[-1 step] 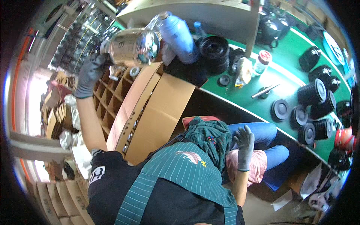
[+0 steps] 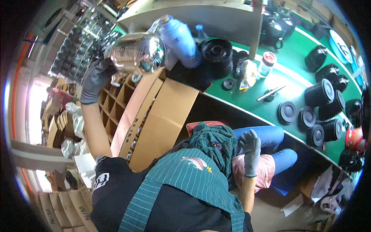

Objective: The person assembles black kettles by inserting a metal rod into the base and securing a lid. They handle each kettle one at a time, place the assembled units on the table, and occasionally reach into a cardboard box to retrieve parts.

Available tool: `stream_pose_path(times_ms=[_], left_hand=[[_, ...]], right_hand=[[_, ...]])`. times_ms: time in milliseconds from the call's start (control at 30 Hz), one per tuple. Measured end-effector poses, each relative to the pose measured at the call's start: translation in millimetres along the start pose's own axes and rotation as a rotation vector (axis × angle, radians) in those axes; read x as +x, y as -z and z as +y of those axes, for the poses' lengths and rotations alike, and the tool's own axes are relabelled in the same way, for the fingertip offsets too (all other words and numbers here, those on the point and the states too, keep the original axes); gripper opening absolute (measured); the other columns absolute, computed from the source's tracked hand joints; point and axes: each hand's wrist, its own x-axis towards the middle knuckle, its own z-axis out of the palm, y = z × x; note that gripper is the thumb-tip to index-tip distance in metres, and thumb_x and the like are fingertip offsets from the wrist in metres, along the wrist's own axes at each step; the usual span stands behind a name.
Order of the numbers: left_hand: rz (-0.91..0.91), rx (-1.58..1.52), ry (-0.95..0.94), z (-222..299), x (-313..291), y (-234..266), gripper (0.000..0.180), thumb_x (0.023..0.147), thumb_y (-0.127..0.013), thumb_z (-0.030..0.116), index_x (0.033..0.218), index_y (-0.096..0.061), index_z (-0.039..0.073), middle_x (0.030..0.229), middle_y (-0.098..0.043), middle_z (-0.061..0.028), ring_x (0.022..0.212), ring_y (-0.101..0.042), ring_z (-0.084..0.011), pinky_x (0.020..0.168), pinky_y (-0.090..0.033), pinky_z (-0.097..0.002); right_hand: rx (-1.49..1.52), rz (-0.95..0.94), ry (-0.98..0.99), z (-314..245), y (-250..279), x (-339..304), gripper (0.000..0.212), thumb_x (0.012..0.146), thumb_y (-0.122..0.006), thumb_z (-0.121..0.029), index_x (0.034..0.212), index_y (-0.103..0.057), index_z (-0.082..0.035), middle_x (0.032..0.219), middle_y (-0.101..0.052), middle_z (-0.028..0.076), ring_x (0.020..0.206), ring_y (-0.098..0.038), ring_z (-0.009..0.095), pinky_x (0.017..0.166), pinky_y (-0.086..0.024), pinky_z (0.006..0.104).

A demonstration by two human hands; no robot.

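My left hand (image 2: 95,80), in a grey glove, is raised at the far left. Its fingers are closed round the narrow end of a shiny rounded vessel (image 2: 137,53). That vessel lies sideways in the air, its wide reflective end pointing right, with a dark print on its wall. Below it stands an open cardboard box (image 2: 164,116) with divided compartments. My right hand (image 2: 251,152), also gloved in grey, is held up above my lap, fingers stretched out and nothing in it.
A green worktable (image 2: 253,101) runs along the right, bearing black round lids (image 2: 287,112), black pots (image 2: 316,58), a red-topped jar (image 2: 266,64) and a thin rod (image 2: 270,94). A blue flask (image 2: 179,42) leans behind the box. Stacked cartons (image 2: 63,205) stand lower left.
The whole view has shifted slightly. The shiny vessel sits a little lower in the picture with my left hand. My right hand keeps its pose.
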Motion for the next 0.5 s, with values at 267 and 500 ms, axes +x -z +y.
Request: stream_pose_path(times_ms=[267,500], left_hand=[[0.09,-1.933,0.425,-68,-11,-25,0.036,0.107,-0.061,0.021,0.138,-0.063,0.003,0.141,-0.067,-0.0163,0.132,-0.062,-0.032,0.116,-0.051,-0.0494],[1.115,-1.794,0.851,-192,-103,-33,0.04,0.098,-0.077,0.036,0.125,-0.069,0.008,0.115,-0.074,-0.0093,0.103,-0.072,-0.0269,0.089,-0.064,-0.0425]], right_hand=[[0.129,0.027,-0.064,7,12,-4,0.051,0.114,-0.045,-0.034,0.157,-0.05,-0.008,0.144,-0.063,0.015,0.124,-0.067,0.027,0.107,-0.054,0.0412],[0.02,0.006,-0.063,3,15,0,0.065,0.114,-0.04,-0.056,0.159,-0.048,-0.01,0.147,-0.062,0.016,0.127,-0.065,0.029,0.109,-0.051,0.0441]])
